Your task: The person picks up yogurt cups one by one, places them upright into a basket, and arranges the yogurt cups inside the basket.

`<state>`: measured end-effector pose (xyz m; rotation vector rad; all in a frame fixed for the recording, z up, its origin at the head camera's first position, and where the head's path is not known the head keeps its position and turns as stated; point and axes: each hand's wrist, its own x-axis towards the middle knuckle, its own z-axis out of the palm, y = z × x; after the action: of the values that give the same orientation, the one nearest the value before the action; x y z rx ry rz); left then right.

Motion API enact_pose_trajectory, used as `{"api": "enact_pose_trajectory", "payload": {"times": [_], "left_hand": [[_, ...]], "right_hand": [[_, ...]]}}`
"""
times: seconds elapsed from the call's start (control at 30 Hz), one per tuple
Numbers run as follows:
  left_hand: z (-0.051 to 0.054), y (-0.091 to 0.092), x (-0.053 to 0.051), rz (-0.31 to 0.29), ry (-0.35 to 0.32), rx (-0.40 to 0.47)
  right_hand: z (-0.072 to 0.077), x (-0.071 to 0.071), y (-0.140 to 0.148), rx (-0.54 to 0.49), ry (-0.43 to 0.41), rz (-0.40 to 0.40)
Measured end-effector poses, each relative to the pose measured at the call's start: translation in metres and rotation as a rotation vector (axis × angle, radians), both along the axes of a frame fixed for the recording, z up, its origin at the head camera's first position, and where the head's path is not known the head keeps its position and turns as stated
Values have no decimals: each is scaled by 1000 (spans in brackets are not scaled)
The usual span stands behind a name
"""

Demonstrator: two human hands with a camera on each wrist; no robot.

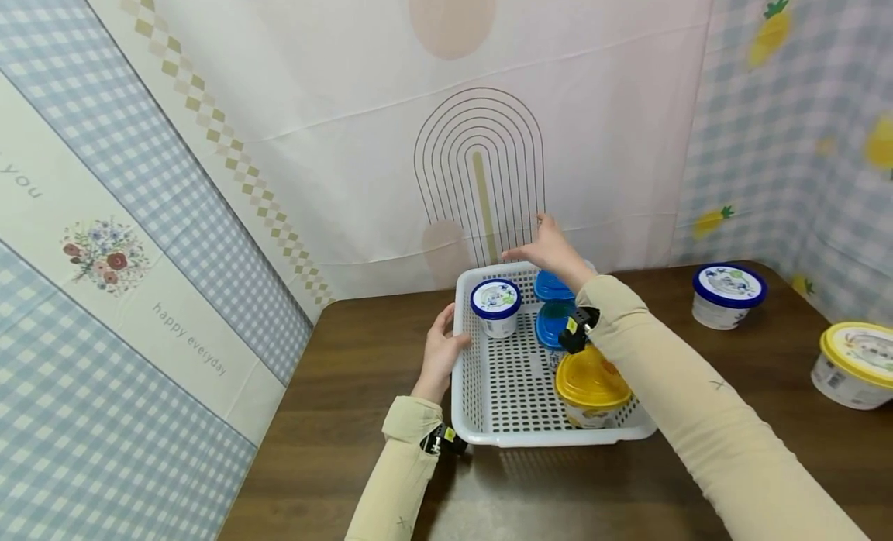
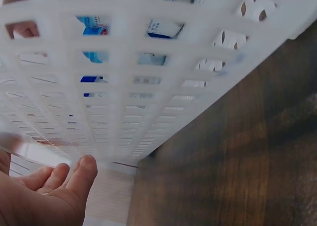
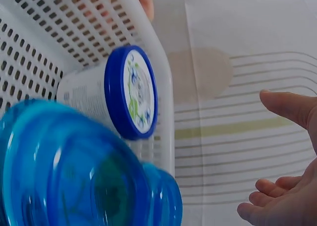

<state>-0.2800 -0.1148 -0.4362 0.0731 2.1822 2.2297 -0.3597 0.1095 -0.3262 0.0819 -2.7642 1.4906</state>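
A white perforated plastic basket (image 1: 516, 436) is on the wooden table. My left hand (image 1: 439, 351) holds its left wall, the thumb over the rim and the fingers outside. Beyond the basket's far rim, my right hand (image 1: 554, 250) is raised with thumb and fingers spread, holding nothing. Inside the basket, a white tub with a dark blue lid (image 1: 497, 304) stands at the back left. Two translucent blue lids (image 1: 551, 322) are along the right side, partly hidden by the right arm. In front of them is a tub with a yellow domed lid (image 1: 591, 382).
Right of the basket, a dark-blue-lidded tub (image 1: 725, 293) and a yellow-lidded tub (image 1: 860, 363) stand on the table (image 1: 349, 378). A patterned cloth (image 1: 607, 138) hangs behind the table, and checked cloth (image 1: 91, 99) hangs at the left.
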Motion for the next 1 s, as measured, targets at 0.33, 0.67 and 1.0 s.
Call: {"api": "enact_pose_trajectory", "payload": {"times": [0.33,0.67,1.0], "left_hand": [[3,1,2,5,1,-1],[-1,1,1,6,2,11],[-11,-2,-9,12,-7,-20]], "right_hand": [[13,6,43,3,25,-2],[15,15,104,5,38,-69],[9,33,180,-13,13,-201]]}}
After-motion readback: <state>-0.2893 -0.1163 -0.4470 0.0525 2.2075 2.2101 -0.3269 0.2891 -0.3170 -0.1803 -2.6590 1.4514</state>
